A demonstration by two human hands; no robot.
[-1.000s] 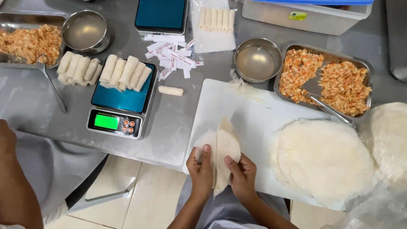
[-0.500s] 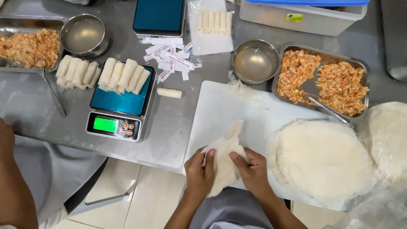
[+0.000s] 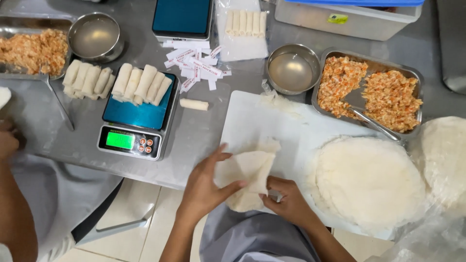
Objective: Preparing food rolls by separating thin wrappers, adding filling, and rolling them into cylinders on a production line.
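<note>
While both hands pinch it, the thin wrapper lies folded at the white board's near edge; left hand grips its left side, right hand its lower right corner.

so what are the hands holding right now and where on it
Both hold one thin white wrapper sheet on the white cutting board: the left hand pinches its left edge, the right hand its lower right corner.

The wrapper at lower centre has been folded from a tall upright shape into a flatter, squarer packet. The left hand has been spread wider on its left edge; the right hand has been dropped below it.
</note>
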